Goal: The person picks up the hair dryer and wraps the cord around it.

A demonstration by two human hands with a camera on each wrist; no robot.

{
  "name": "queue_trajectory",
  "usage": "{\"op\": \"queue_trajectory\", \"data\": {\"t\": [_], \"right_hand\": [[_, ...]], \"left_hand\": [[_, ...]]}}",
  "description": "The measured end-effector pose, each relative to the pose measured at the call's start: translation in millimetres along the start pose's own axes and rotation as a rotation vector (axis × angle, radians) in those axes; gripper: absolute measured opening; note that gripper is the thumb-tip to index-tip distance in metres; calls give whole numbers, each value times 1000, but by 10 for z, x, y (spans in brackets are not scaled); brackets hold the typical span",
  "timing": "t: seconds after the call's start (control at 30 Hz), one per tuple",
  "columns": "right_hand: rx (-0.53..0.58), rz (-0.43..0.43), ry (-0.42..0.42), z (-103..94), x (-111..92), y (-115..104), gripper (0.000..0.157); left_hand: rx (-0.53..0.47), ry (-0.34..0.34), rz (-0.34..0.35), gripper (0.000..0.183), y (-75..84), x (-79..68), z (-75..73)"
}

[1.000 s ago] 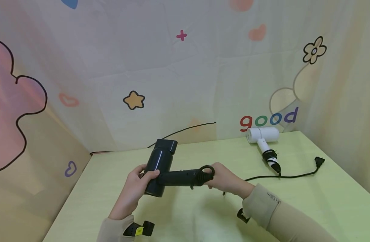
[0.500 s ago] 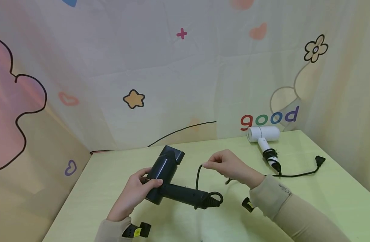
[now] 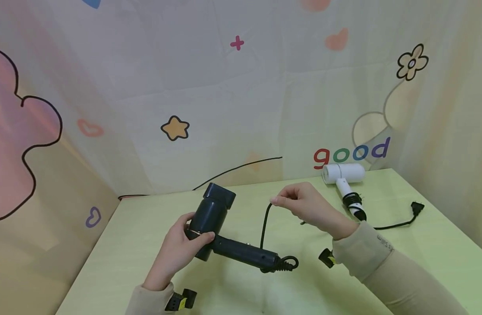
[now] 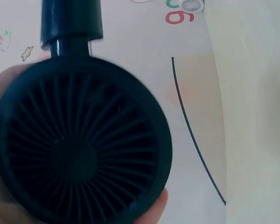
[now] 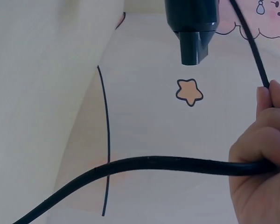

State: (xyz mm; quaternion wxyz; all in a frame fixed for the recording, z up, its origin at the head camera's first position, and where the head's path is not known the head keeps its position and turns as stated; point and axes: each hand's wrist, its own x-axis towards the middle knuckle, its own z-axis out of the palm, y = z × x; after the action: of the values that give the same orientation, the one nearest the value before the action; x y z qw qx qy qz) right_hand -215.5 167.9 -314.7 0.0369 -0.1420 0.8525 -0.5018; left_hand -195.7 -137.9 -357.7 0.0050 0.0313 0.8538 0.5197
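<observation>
A dark hair dryer is held above the table by my left hand, fingers and thumb curled round its barrel. Its handle points right, with a small loop of cord at the end. In the left wrist view the round slatted air intake fills much of the picture. My right hand pinches the black power cord between thumb and fingertips, and the cord runs down to the handle. In the right wrist view the cord also leaves the hand on the other side, and the dryer's nozzle shows at the top.
A white hair dryer lies at the back right of the light green table, black cord wound round its handle. A black plug on a cord lies to its right. A printed curtain hangs behind the table.
My right hand has left the handle's end and moved up and right, drawing the cord out into a strand. The dryer's handle has tilted, its end now lower and further right.
</observation>
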Motion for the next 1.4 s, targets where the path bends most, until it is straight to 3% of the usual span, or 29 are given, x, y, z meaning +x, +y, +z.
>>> {"op": "queue_trajectory", "data": {"t": [0.17,0.5,0.83,1.4], "right_hand": [[19,-7,14,-33,-38,-50,30],[4,22,-20,-30,-172,-177,27],[-50,-29,-29,-12,-294,-273,18],[53,-107,-127,152,-525,-257,22]], "left_hand": [[109,74,30,76,8,16,5],[197,166,47,78,-4,37,47],[166,278,58,78,-12,76,84],[142,400,25,76,4,161,148]]}}
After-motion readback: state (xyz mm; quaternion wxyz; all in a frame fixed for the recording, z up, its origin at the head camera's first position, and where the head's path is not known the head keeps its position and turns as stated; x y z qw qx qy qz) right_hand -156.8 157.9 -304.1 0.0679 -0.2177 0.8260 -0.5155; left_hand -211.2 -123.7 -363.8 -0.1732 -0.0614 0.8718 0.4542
